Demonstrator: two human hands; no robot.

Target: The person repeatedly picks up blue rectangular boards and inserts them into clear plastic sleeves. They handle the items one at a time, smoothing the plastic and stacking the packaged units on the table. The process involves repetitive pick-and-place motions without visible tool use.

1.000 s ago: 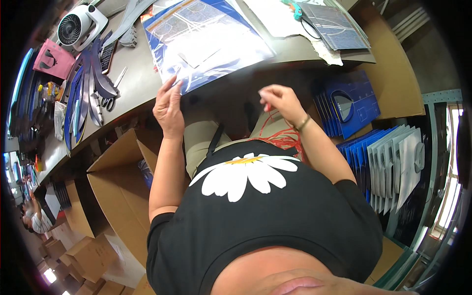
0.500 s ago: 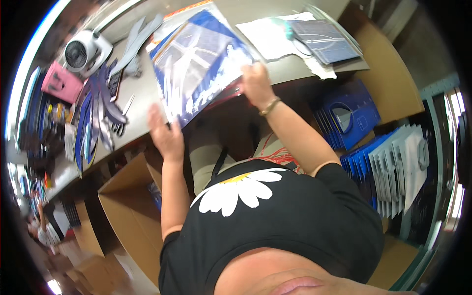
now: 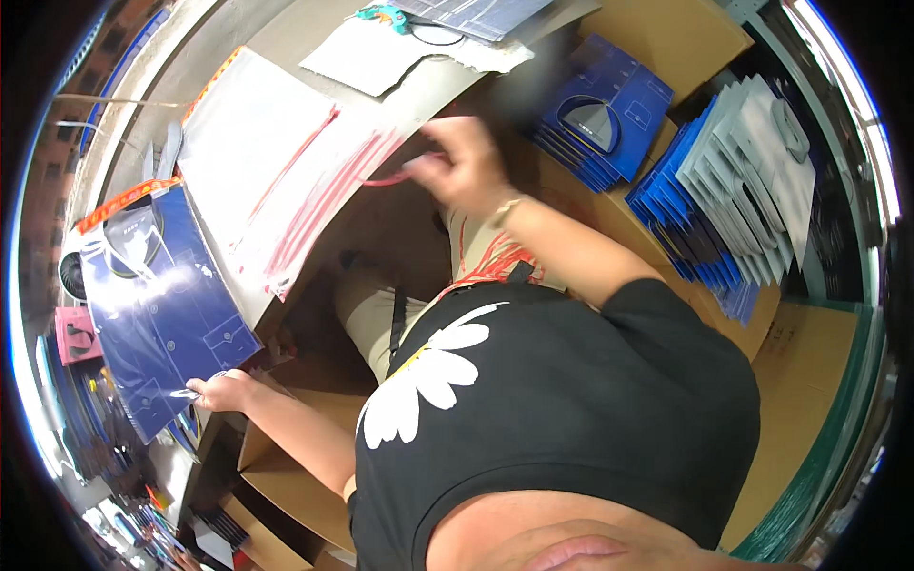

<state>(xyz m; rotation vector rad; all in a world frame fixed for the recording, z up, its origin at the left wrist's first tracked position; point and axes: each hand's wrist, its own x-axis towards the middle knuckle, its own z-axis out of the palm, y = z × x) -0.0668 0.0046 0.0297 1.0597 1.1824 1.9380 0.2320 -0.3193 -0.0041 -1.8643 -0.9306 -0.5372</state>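
Red is the thing to look at first: your right hand [image 3: 466,167] is blurred, raised over the table edge [image 3: 419,100], its fingers pinched on a thin red strip [image 3: 386,180] that runs back toward the clear bags. Your left hand [image 3: 221,390] is low and far out to your left, at the near corner of a dark blue printed card in a clear sleeve [image 3: 157,319]; its fingertips touch that corner, but you cannot tell whether they grip it or only press on it. The sleeve lies flat on the table just beyond that hand.

Between your two hands, beyond them, lies a stack of clear plastic bags with red sealing strips [image 3: 286,167], reaching from near the right hand toward the blue card. An orange tape strip [image 3: 129,200] runs along the far edge of the card.

Beyond your right hand sit white paper sheets [image 3: 367,57] and a teal-handled tool [image 3: 386,14]. To the right of that hand, blue folded cartons [image 3: 605,114] stand in a cardboard box, and farther right a row of white and blue cartons [image 3: 752,162] fans out. Below your left forearm is an open cardboard box [image 3: 286,476]. Left of the left hand are a pink object [image 3: 76,333] and a small white fan [image 3: 71,276].
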